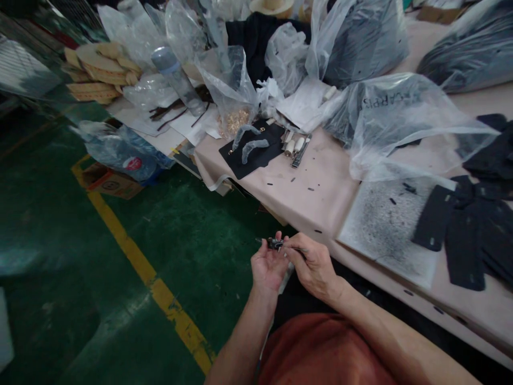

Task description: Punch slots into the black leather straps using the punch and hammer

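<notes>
My left hand (267, 270) is turned palm up in front of my body, beside the table's front edge. Its fingertips hold a small dark metal piece (274, 244) with a thin pointed end; its exact kind is too small to make out. My right hand (315, 263) is closed in a pinch just to the right, around a thin metal rod (300, 249) whose tip meets the metal piece. Part of both things is hidden by my fingers.
The pink-covered table (316, 198) bears a black sheet (244, 167) with two plastic-wrapped strips, spools of thread (294, 145), a speckled white board (385, 235) and black fabric pieces (435, 216). Clear bags (401, 117) lie behind. A cardboard box (114, 182) stands on the green floor.
</notes>
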### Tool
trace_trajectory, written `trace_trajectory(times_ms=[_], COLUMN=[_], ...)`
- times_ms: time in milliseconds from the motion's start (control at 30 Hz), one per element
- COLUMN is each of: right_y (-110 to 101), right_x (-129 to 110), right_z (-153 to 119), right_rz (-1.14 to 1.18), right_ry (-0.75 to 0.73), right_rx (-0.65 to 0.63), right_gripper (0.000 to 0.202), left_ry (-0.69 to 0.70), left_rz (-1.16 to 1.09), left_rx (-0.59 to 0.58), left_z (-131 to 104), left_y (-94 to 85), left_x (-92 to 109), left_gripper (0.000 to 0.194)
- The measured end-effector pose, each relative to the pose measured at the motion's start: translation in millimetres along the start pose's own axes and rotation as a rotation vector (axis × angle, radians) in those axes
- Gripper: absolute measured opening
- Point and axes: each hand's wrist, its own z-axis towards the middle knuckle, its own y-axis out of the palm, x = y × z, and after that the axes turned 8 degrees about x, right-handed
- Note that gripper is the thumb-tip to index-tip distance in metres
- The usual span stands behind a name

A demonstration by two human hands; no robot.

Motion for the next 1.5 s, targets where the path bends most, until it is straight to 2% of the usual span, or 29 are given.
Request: trace_trajectory(times_ms=[200, 300, 433, 633, 767, 900, 967, 1100, 1200, 1267, 1400, 1500], right_y=[5, 5, -1, -11, -12, -12, -13, -18, -21, -22, -29, -53], right_x=[0, 0, -4, -6, -4, -3, -2, 0, 0, -2, -3, 4], right_z=[-2, -1, 1, -1, -3, -2, -2, -1, 1, 1, -1, -3], right_rz=[0.036, 0.016, 0.084, 0.118, 0.100, 0.014, 0.014, 0.073, 0.070, 0.150, 0.409, 0.367], right_ry=[-0.068, -0.036, -0.041, 0.051, 0.001, -0.005, 0.024, 0.079, 0.098, 0.159, 0.374, 0.447], right_rx=[0.038, 0.035, 0.108, 0.200, 0.182, 0.059, 0.028, 0.111, 0.048, 0.035, 0.177, 0.281], right_gripper=[0.016, 0.017, 0.018, 0.015, 0.018, 0.020, 0.019, 0.020, 0.020, 0.019, 0.014, 0.020], left_ry=[0.022, 0.035, 0.055, 0.062, 0.079, 0.092, 0.084, 0.096, 0.111, 0.110, 0.086, 0.103], left_rz=[0.048, 0.073, 0.109, 0.195, 0.234, 0.296, 0.309, 0.289, 0.287, 0.304, 0.306, 0.301], left_rx=[0.022, 0.015, -0.004, 0.011, -0.008, -0.051, -0.064, -0.060, -0.042, -0.053, -0.111, -0.116], left_z=[-6, -7, -8, -11, -11, -8, -7, -8, -11, -12, -10, -4], left_y=[5.8, 7.5, 9.9, 15.9, 16.1, 10.7, 9.2, 12.4, 16.4, 17.8, 17.5, 14.2], left_x=[1, 2, 3, 2, 0, 0, 0, -1, -3, -5, -4, 5], left_gripper=[0.030, 0.030, 0.037, 0.034, 0.033, 0.028, 0.026, 0.029, 0.031, 0.030, 0.025, 0.020])
